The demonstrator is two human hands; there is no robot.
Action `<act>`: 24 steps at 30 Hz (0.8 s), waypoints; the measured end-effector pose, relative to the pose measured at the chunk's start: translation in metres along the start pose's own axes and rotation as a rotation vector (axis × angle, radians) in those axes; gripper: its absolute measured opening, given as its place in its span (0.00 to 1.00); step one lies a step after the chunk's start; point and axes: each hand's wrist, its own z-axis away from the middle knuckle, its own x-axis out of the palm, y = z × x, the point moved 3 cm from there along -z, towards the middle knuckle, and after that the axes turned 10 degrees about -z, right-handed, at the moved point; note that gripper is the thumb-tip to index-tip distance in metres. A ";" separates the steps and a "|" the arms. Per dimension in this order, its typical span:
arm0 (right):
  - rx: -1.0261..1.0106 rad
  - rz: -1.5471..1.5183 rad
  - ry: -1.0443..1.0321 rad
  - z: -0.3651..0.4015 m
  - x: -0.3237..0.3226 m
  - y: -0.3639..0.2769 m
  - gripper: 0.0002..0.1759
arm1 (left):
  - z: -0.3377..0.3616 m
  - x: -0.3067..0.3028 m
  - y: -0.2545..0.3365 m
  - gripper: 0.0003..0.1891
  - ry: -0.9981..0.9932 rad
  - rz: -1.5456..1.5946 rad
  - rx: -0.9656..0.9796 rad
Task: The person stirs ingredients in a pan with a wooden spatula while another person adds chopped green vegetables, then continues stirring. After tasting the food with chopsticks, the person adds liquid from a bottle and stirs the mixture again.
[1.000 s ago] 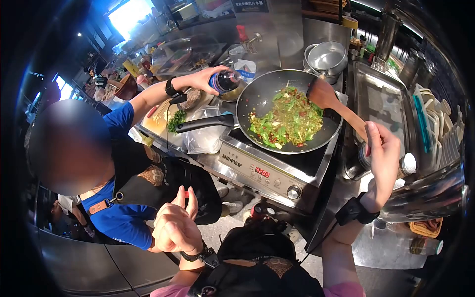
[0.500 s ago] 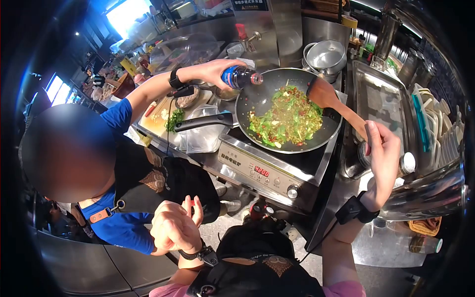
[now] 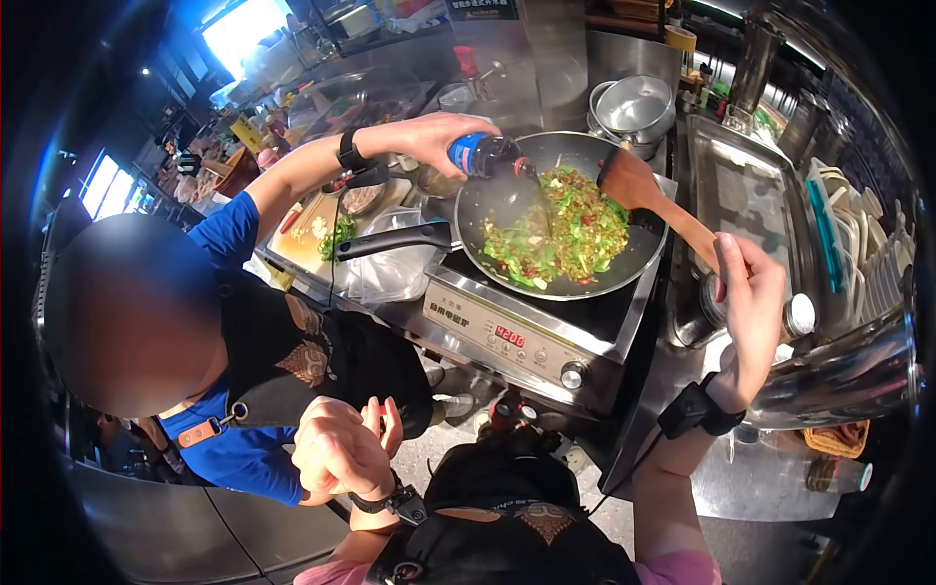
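My right hand (image 3: pixel 753 292) is closed on the handle of a wooden spatula (image 3: pixel 634 182), whose blade rests at the right inner side of a black pan (image 3: pixel 478 229). Chopped green and red food (image 3: pixel 561 234) lies in the pan. My left hand (image 3: pixel 336 448) is curled up, with nothing visible in it, in front of a co-worker's blue sleeve; several fingertips beside it overlap, and whose they are is unclear. The co-worker's hand (image 3: pixel 444 144) tips a dark bottle (image 3: pixel 487 156) with a blue label over the pan, and dark liquid runs out.
The pan sits on an induction cooker (image 3: pixel 526 336). The co-worker (image 3: pixel 292 341) stands at the left. Behind are metal pots (image 3: pixel 634 105); to the right, a metal tray (image 3: pixel 746 195) and stacked dishes (image 3: pixel 868 229). A cutting board (image 3: pixel 302 249) holds chopped greens (image 3: pixel 336 237).
The co-worker's bottle has moved slightly right over the pan, and dark liquid now streams from it. My hands are nearly unchanged; the view has shifted slightly.
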 end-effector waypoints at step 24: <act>-0.533 0.987 -0.385 -0.010 0.113 -0.050 0.13 | -0.024 0.110 -0.150 0.32 -0.720 -0.940 -0.205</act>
